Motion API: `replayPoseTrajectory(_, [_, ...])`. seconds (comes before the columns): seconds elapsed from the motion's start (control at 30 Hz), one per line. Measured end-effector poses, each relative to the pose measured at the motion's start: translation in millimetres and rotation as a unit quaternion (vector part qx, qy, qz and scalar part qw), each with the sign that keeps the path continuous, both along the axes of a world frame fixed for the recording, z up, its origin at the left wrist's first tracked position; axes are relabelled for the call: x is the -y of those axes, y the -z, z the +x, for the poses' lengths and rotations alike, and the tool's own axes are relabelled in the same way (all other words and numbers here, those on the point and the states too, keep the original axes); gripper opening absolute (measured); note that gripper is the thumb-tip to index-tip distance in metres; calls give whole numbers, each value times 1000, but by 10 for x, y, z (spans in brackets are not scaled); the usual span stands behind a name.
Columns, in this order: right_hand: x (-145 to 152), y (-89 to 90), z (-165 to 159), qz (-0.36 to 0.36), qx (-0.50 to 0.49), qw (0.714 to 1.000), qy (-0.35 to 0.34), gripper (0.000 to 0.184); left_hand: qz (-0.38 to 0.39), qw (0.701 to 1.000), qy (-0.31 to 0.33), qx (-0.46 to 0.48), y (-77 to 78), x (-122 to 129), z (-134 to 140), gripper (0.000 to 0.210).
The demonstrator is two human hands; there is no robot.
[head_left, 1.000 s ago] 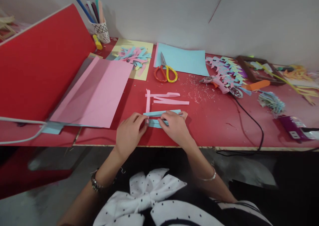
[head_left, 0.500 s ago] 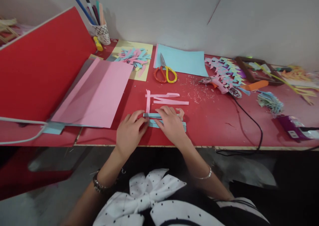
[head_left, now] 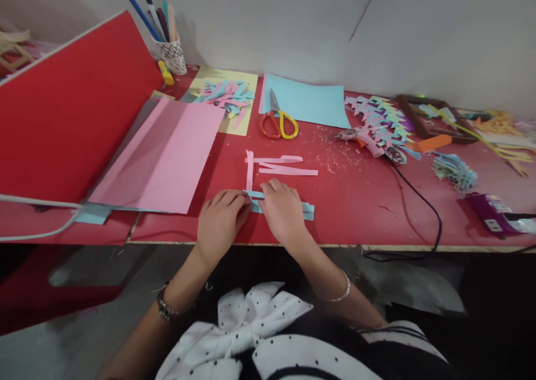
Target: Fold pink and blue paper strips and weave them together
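Note:
My left hand pinches the left end of a light blue paper strip near the front edge of the red table. On the same strip, further right, the fingers of my right hand are closed and hide part of it. More blue strips lie flat beneath my right hand and stick out on its right. Just beyond my hands, an upright pink paper strip reaches down to the blue one. Pink strips lie crosswise to the right of it.
Red-and-yellow-handled scissors rest partly on blue paper. Cut strips pile on yellow paper. Pink sheets lie left beside a leaning red board. A glue gun with a black cord and a purple box are right.
My right hand has slid slightly left along the blue strip, with its fingers drawn closer together. The left hand keeps its pinch at the strip's left end.

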State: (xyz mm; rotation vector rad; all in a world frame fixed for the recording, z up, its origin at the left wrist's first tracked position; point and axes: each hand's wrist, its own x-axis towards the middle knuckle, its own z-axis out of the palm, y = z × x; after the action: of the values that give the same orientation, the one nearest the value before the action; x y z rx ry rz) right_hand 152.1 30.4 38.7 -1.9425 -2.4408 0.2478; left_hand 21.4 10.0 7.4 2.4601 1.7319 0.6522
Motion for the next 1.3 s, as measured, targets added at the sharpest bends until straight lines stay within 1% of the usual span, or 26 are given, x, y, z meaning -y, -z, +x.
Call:
replayPoseTrajectory(0.1, [-11,-23,-20,-16,14,1000,-10,20,-9,1000,1,0,-1,3,-3,13])
replayPoseTrajectory(0.3, [-97,31,-22,22,6,999,-33,19,-6,1000,-3,6,25,-7,-1,12])
replayPoseTrajectory(0.37, [-113,43,-30,30,-13,999,-36,19,-3,1000,-6,5,32,-11,0,12])
replayPoseTrajectory(0.43, [-123,45,-23,15,-52,997,-48,19,-4,1000,-5,3,37,-14,-1,12])
replayPoseTrajectory(0.5, [-137,39,5,-1,-88,995,-50,24,-4,1000,-5,-2,41,-16,-3,12])
replayPoseTrajectory(0.57, [-158,30,45,0,-109,993,-46,30,-1,1000,-7,-3,45,-18,-3,12])
replayPoseTrajectory(0.63, [-180,24,76,-9,-131,990,-60,25,1,1000,-9,0,49,-19,-3,12])
replayPoseTrajectory(0.7, [-195,22,82,-32,-151,984,-94,18,0,1000,-10,0,53,-19,-3,12])
replayPoseTrajectory(0.73, [-199,21,75,-36,-153,982,-104,18,-2,1000,-10,0,55,-18,-4,12])
replayPoseTrajectory(0.87, [-204,17,30,-10,-145,985,-97,23,-9,1000,-6,7,56,-16,-7,14])
replayPoseTrajectory(1.0, [-218,26,43,-27,-177,980,-92,21,-4,1000,-8,10,54,-16,-7,15])
replayPoseTrajectory(1.17, [-243,110,124,-33,-217,970,-109,16,6,1000,-18,-5,52,-17,-1,15])
replayPoseTrajectory(1.3, [-259,158,176,-44,-234,965,-108,16,5,1000,-22,-5,48,-14,2,16])
